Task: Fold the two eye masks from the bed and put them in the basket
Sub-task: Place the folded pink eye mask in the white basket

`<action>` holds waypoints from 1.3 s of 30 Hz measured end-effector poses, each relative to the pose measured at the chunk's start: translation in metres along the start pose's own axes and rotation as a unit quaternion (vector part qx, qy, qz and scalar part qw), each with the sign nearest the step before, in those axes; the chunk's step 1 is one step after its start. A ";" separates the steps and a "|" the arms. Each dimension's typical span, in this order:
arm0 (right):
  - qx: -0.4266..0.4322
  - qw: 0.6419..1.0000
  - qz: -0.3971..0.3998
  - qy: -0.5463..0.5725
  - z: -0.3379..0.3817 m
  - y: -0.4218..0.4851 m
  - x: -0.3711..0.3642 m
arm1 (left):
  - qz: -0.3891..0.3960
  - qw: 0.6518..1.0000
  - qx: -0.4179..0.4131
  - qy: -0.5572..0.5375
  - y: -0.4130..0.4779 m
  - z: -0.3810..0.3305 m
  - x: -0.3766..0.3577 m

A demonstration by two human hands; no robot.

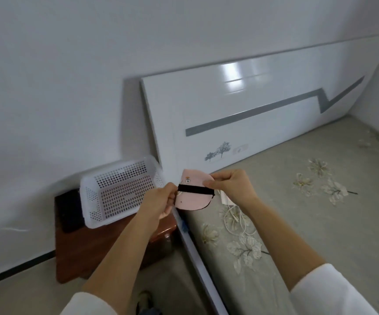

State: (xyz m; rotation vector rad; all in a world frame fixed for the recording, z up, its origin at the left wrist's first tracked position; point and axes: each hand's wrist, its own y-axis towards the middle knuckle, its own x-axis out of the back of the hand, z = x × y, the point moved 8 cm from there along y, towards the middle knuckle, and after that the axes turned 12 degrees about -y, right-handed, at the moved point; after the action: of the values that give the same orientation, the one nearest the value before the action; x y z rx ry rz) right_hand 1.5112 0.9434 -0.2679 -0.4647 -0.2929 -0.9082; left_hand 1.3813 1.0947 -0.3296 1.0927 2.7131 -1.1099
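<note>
Floral bedding covers the bed [297,223] at right, a white cable [236,220] lying on it. Above its edge, the left hand [161,201] pinches the black strap [195,190] of a folded pink eye mask [194,198] while the right hand [231,184] grips its other end. Just left, the white basket [88,201] sits on a brown nightstand [106,246]; beyond, a glossy headboard [263,105]

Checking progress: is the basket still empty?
Looks empty: only the perforated floor of the basket shows. The pink eye mask is outside it.

1 head view, downward, near hands [229,187]
</note>
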 end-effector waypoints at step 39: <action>-0.105 0.926 0.187 -0.310 -0.049 0.188 -0.408 | -0.121 0.889 -0.147 0.416 0.176 0.015 0.308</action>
State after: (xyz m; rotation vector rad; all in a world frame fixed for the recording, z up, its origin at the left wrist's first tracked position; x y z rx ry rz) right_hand 1.4271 1.2975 -0.5357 -0.9728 -0.6607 -0.3968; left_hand 1.2526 1.3599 -0.5283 1.4448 3.5627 -0.1807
